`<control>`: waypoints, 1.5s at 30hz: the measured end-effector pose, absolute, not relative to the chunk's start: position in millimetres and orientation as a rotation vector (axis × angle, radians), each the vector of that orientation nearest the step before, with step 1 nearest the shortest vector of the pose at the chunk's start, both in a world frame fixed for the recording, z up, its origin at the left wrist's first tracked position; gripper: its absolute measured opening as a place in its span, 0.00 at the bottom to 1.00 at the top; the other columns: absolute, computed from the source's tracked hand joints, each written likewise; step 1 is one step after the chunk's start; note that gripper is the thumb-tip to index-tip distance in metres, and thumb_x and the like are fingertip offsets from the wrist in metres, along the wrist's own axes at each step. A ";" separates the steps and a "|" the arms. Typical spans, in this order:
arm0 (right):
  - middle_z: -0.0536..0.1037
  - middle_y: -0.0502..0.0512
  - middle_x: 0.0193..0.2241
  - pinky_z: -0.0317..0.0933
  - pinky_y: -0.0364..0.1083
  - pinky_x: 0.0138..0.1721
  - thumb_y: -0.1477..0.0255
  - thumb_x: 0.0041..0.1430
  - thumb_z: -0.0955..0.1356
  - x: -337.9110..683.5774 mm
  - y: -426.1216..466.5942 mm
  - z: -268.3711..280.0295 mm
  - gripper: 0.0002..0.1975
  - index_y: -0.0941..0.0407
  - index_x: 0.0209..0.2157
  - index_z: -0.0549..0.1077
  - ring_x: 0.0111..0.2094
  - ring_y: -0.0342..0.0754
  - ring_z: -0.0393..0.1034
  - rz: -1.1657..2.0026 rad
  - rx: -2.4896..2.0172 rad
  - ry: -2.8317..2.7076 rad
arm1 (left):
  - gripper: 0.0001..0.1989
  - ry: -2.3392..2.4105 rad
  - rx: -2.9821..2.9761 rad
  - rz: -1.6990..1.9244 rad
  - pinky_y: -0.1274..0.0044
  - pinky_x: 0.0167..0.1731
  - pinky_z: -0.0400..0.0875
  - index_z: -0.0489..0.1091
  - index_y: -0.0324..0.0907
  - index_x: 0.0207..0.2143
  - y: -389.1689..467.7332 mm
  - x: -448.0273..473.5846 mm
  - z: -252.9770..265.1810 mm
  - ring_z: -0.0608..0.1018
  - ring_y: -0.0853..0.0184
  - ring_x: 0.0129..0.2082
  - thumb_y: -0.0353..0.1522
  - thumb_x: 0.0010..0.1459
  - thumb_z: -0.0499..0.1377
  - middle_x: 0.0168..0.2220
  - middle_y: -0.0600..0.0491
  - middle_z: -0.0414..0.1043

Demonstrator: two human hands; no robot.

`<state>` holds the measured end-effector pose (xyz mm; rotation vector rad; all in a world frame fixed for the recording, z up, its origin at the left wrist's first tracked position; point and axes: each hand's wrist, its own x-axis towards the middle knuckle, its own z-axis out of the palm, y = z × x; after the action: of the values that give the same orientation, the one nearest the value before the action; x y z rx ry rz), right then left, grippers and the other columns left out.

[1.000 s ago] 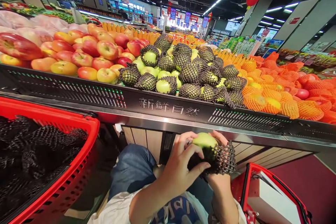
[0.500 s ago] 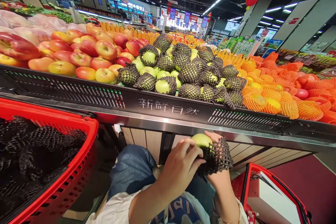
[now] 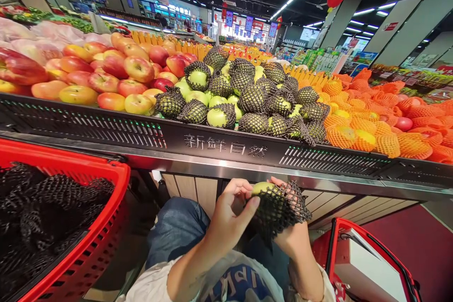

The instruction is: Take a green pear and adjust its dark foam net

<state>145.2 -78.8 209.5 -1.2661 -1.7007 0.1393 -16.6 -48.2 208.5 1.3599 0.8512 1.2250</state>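
Observation:
My right hand (image 3: 293, 233) holds a green apple (image 3: 262, 188) from below, low in front of the fruit stand. A black foam net sleeve (image 3: 279, 208) covers most of the apple, leaving its top bare. My left hand (image 3: 230, 217) pinches the sleeve's edge at the apple's left side. On the stand above lies a pile of green apples in black nets (image 3: 247, 96).
A red basket (image 3: 76, 264) at my left holds several black net sleeves (image 3: 42, 212). Another red basket (image 3: 368, 264) sits at lower right. The dark shelf front (image 3: 226, 144) runs across; red and yellow apples (image 3: 106, 75) lie at left, fruit in orange nets (image 3: 375, 118) at right.
The net sleeve has been drawn further up over the apple, covering more of it. My left hand shifted from lying over the fruit to pinching the sleeve's edge.

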 end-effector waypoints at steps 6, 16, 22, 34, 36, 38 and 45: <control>0.76 0.61 0.51 0.71 0.57 0.49 0.70 0.58 0.66 135.2 -80.4 206.9 0.26 0.50 0.60 0.65 0.50 0.58 0.72 0.207 -1.222 -1.607 | 0.32 0.544 1.238 0.990 0.66 0.62 0.57 0.61 0.44 0.60 -52.6 -3.6 190.2 0.66 0.55 0.62 0.50 0.59 0.58 0.62 0.45 0.64; 0.79 0.60 0.44 0.69 0.58 0.54 0.77 0.54 0.64 151.9 -91.3 196.5 0.18 0.56 0.47 0.74 0.49 0.57 0.73 0.573 -1.409 -1.788 | 0.23 0.923 1.015 1.092 0.67 0.58 0.64 0.70 0.42 0.49 -35.0 8.9 177.7 0.74 0.55 0.56 0.46 0.59 0.53 0.52 0.46 0.76; 0.77 0.57 0.49 0.70 0.45 0.49 0.74 0.67 0.64 148.1 -93.1 201.4 0.08 0.52 0.44 0.73 0.49 0.48 0.73 0.363 -1.296 -1.890 | 0.23 1.000 0.847 1.182 0.67 0.52 0.69 0.67 0.41 0.51 -18.1 1.9 172.3 0.77 0.56 0.51 0.45 0.61 0.51 0.51 0.46 0.76; 0.64 0.66 0.61 0.67 0.60 0.57 0.81 0.51 0.65 147.2 -85.4 187.4 0.33 0.51 0.59 0.60 0.63 0.60 0.61 0.027 -1.281 -1.931 | 0.21 0.905 1.322 1.087 0.68 0.62 0.59 0.61 0.43 0.58 -47.9 2.5 168.9 0.68 0.60 0.62 0.43 0.68 0.49 0.61 0.45 0.66; 0.65 0.64 0.60 0.69 0.60 0.55 0.81 0.49 0.65 148.5 -85.0 183.9 0.33 0.50 0.58 0.62 0.61 0.60 0.65 0.069 -1.308 -1.882 | 0.22 0.945 1.411 1.063 0.66 0.62 0.59 0.59 0.44 0.60 -50.2 0.1 171.8 0.68 0.59 0.62 0.43 0.69 0.48 0.63 0.44 0.64; 0.68 0.62 0.58 0.72 0.57 0.51 0.79 0.49 0.67 149.1 -85.1 182.5 0.31 0.50 0.57 0.63 0.57 0.59 0.69 0.088 -1.282 -1.796 | 0.24 1.014 1.556 1.056 0.65 0.58 0.64 0.55 0.44 0.62 -51.7 -4.2 177.3 0.73 0.57 0.58 0.44 0.68 0.50 0.60 0.43 0.69; 0.73 0.60 0.50 0.73 0.50 0.42 0.70 0.52 0.74 146.9 -85.9 179.3 0.27 0.51 0.53 0.64 0.49 0.55 0.74 0.043 -1.245 -1.567 | 0.07 1.234 2.120 1.346 0.63 0.58 0.64 0.67 0.45 0.36 -57.4 -14.4 201.7 0.69 0.52 0.61 0.38 0.64 0.59 0.58 0.45 0.70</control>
<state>146.9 -85.9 179.3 -1.2446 -1.5672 0.0434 -14.4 -57.4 201.7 2.1198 1.2335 1.3461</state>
